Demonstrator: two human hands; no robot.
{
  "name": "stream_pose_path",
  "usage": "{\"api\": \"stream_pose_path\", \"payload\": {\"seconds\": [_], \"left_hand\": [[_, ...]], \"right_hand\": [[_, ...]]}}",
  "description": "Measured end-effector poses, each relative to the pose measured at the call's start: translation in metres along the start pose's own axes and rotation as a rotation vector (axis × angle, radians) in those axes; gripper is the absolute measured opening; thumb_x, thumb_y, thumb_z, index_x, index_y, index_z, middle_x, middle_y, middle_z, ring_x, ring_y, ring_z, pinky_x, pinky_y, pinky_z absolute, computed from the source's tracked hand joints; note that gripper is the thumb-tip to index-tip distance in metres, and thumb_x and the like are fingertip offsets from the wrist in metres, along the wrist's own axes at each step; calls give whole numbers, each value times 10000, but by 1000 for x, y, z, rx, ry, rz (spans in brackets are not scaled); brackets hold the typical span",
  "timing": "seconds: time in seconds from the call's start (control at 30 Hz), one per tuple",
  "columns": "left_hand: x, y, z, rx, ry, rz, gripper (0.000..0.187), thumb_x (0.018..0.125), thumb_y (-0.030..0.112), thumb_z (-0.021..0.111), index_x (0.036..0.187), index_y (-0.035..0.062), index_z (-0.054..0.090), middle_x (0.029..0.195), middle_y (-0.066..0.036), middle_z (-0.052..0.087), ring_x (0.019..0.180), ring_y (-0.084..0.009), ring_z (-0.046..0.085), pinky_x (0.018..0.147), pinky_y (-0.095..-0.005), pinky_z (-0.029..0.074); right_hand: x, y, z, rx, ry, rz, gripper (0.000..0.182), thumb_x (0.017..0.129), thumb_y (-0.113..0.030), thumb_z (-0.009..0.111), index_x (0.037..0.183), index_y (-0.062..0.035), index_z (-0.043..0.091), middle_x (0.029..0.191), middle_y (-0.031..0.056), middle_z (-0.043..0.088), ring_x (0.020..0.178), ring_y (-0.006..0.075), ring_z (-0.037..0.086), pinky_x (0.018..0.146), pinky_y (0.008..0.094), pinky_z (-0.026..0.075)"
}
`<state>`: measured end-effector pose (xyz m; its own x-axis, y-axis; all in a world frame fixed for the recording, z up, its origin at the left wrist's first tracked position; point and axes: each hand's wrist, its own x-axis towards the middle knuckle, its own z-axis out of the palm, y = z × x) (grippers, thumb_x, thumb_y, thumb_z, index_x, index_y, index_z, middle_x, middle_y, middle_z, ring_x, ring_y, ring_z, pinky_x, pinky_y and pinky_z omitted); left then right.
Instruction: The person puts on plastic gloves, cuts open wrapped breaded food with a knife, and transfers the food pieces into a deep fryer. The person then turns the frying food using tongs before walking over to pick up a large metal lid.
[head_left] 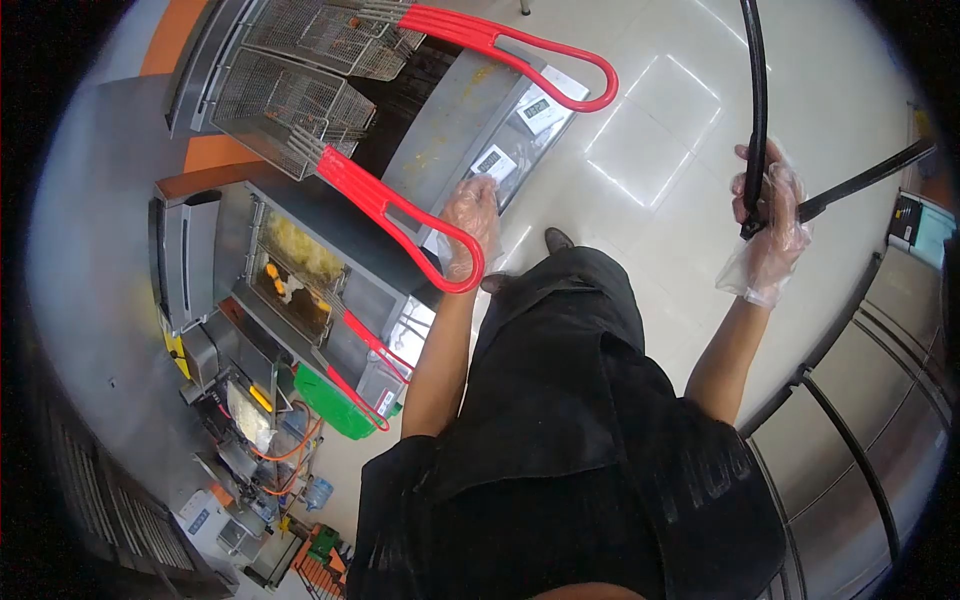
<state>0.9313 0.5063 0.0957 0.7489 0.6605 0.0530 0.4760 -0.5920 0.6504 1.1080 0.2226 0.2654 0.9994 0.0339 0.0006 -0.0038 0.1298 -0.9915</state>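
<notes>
My left hand (472, 222), in a clear plastic glove, reaches to the front of the fryer (430, 130). Its fingertips touch the lower edge of a white digital timer (493, 162), with the fingers curled together. A second white timer (537, 110) sits farther along the same panel. The red handle (385, 205) of a wire fry basket (290, 105) passes over the wrist, not gripped. Out to the right, my gloved right hand (775, 215) is wrapped round black tongs (757, 100), whose two long arms spread apart in a V.
Another wire basket (335, 35) with a red handle rests beside the first. Nearer, a fryer well (300, 245) holds oil and frying food, with more red handles jutting out. A green bin (335, 402) stands below. Metal racks (850, 430) line the right side.
</notes>
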Motion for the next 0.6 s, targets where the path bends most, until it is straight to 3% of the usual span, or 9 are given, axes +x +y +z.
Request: {"api": "stream_pose_path", "payload": {"seconds": [0.17,0.6], "left_hand": [[-1,-13,6,13,44,123,160,923,180,665,969,58,758,994,-167,732,925,-366,699,831,-443,539],[-3,-8,1,17,-21,84,202,945,201,618,994,58,751,1021,-163,717,927,-380,682,830,-468,527]], "right_hand": [[1,2,-2,-26,-13,5,467,1005,-282,608,1244,119,604,1007,208,705,638,126,617,469,203,433],[1,2,2,-29,-40,-13,487,1009,-301,610,1243,125,604,1007,204,708,662,128,629,476,203,440]]}}
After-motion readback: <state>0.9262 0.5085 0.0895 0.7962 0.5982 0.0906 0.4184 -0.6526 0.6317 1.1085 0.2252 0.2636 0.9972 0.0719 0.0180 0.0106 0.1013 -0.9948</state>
